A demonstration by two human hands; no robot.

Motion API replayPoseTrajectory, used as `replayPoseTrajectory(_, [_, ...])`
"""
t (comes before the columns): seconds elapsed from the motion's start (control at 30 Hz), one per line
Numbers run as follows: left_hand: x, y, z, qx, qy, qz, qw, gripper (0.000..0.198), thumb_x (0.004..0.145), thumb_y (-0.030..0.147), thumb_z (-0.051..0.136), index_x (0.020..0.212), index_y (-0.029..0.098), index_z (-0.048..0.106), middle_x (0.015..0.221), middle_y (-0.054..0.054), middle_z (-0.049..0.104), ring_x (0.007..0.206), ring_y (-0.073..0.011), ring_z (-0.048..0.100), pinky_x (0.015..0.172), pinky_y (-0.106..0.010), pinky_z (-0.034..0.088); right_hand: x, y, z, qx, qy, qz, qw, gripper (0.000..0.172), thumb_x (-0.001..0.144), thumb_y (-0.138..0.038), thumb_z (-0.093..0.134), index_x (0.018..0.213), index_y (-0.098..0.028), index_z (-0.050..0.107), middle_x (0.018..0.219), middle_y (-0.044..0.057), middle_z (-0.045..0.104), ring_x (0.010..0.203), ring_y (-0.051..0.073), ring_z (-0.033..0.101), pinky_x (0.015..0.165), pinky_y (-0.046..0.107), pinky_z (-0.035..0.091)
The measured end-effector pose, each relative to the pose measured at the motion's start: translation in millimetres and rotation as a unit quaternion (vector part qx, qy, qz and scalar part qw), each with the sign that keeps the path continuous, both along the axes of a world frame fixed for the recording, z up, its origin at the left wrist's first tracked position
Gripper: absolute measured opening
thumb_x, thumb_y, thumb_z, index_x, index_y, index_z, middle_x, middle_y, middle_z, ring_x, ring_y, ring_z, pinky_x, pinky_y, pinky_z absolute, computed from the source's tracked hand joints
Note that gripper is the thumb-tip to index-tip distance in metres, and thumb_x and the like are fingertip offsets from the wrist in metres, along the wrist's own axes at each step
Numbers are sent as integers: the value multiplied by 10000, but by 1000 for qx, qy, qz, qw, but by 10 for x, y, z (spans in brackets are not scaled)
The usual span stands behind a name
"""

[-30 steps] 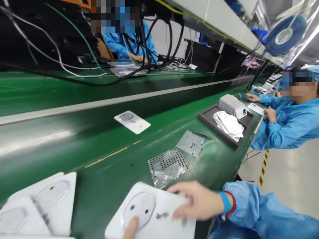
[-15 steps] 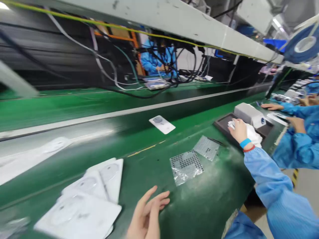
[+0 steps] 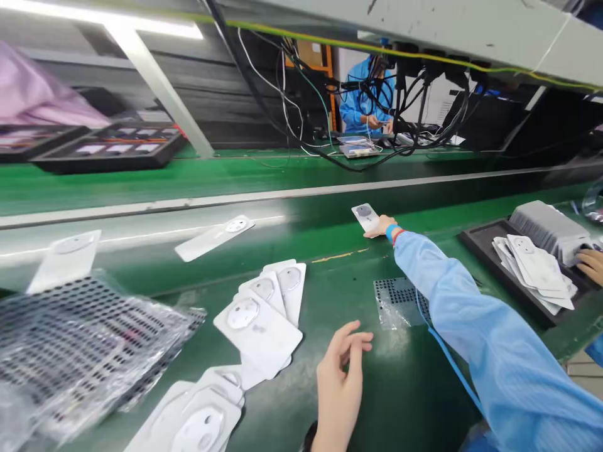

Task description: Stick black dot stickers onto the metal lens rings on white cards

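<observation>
My right hand (image 3: pixel 380 226) is stretched far out to the conveyor belt, and its fingers are closed on the near edge of a small white card with a round grey patch (image 3: pixel 365 215). My blue sleeve (image 3: pixel 471 333) runs back to the lower right. My left hand (image 3: pixel 340 376) hovers over the green bench near the bottom centre, fingers apart and slightly curled, holding nothing. Just left of it lies a fan of the same white cards (image 3: pixel 264 314), with more of them at the bottom edge (image 3: pixel 198 420).
Two other white cards (image 3: pixel 214 237) (image 3: pixel 66 260) ride the belt. A crumpled perforated plastic bag (image 3: pixel 80 339) lies at left, a dotted film sheet (image 3: pixel 398 301) under my sleeve. A black tray (image 3: pixel 478 242) holds stacked cards (image 3: pixel 537 267) and a grey block (image 3: pixel 546 226); a co-worker's hand (image 3: pixel 591 263) is beside it.
My right hand left the card stack on the black tray and reached out to the card on the belt. The view swung left. My left hand stayed open over the bench.
</observation>
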State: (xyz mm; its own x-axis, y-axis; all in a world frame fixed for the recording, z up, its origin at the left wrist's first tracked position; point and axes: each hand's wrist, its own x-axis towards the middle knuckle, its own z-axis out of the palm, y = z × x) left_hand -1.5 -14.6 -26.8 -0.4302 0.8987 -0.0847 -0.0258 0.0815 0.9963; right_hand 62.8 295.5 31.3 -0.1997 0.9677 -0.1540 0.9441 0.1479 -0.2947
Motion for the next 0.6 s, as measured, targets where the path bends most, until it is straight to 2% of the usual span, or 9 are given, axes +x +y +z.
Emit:
replayPoseTrajectory(0.07, [1, 26, 6, -2, -43, 19, 999, 390, 832, 459, 630, 1063, 145, 621, 873, -124, 760, 811, -226, 718, 819, -371, 563, 76, -165, 113, 8, 20, 45, 999, 386, 875, -301, 679, 1199, -118, 576, 1212, 116, 608, 1083, 236, 611, 926, 413, 509])
replayPoseTrajectory(0.17, [9, 64, 56, 12, -155, 74, 985, 670, 837, 502, 632, 1400, 220, 401, 1298, -169, 629, 1122, -239, 647, 942, -396, 521, 215, -829, 156, 27, 64, 134, 989, 554, 774, -291, 753, 1253, -112, 537, 1214, 122, 609, 1087, 238, 604, 934, 347, 491])
replayPoseTrajectory(0.23, [7, 82, 111, 26, -199, 101, 974, 799, 846, 490, 636, 1500, 318, 211, 1526, -151, 402, 1288, -253, 532, 982, -406, 500, 389, -1441, 75, 17, 97, 208, 973, 702, 677, -317, 819, 1292, -176, 511, 1198, 69, 618, 1047, 220, 612, 899, 314, 509])
replayPoseTrajectory(0.3, [-22, 90, 152, 39, -176, 132, 975, 823, 835, 429, 668, 1507, 318, 205, 1581, -138, 303, 1364, -271, 444, 1044, -413, 450, 635, -1975, -81, -14, 164, 327, 930, 890, 617, -350, 861, 1380, -191, 431, 1213, 79, 607, 1059, 232, 606, 883, 324, 529])
replayPoseTrajectory(0.37, [-86, 89, 160, 30, -85, 189, 978, 888, 805, 349, 700, 1524, 260, 187, 1615, -136, 217, 1449, -268, 294, 1150, -404, 308, 902, -2270, -292, -5, 222, 338, 915, 1020, 667, -415, 839, 1483, -187, 271, 1322, 130, 538, 1163, 258, 567, 957, 376, 515])
replayPoseTrajectory(0.4, [-127, 86, 151, 19, -27, 219, 975, 958, 781, 314, 712, 1541, 235, 133, 1639, -128, 128, 1484, -261, 193, 1186, -394, 218, 1020, -2312, -408, 29, 227, 316, 921, 961, 716, -424, 810, 1483, -193, 279, 1352, 147, 514, 1209, 277, 538, 990, 417, 498])
replayPoseTrajectory(0.47, [-208, 84, 121, -13, 68, 233, 970, 1021, 738, 254, 706, 1554, 193, 96, 1652, -104, 24, 1504, -251, 83, 1208, -375, 106, 1198, -2242, -624, 122, 209, 276, 930, 639, 816, -387, 736, 1368, -207, 469, 1313, 147, 548, 1206, 299, 534, 983, 475, 495])
replayPoseTrajectory(0.53, [-248, 93, 89, -52, 100, 163, 980, 820, 714, 232, 653, 1480, 154, 370, 1597, -116, 282, 1458, -291, 255, 1188, -406, 188, 1290, -2103, -776, 190, 195, 284, 919, 225, 905, -290, 636, 1115, -210, 649, 1138, 114, 646, 1059, 269, 604, 884, 448, 539])
replayPoseTrajectory(0.6, [-218, 112, 70, -95, 81, 55, 991, 446, 703, 260, 602, 1116, 141, 720, 1258, -120, 671, 1234, -338, 550, 1078, -447, 374, 1319, -2036, -835, 214, 209, 303, 905, 127, 948, -214, 560, 953, -206, 687, 977, 76, 688, 895, 213, 636, 792, 380, 558])
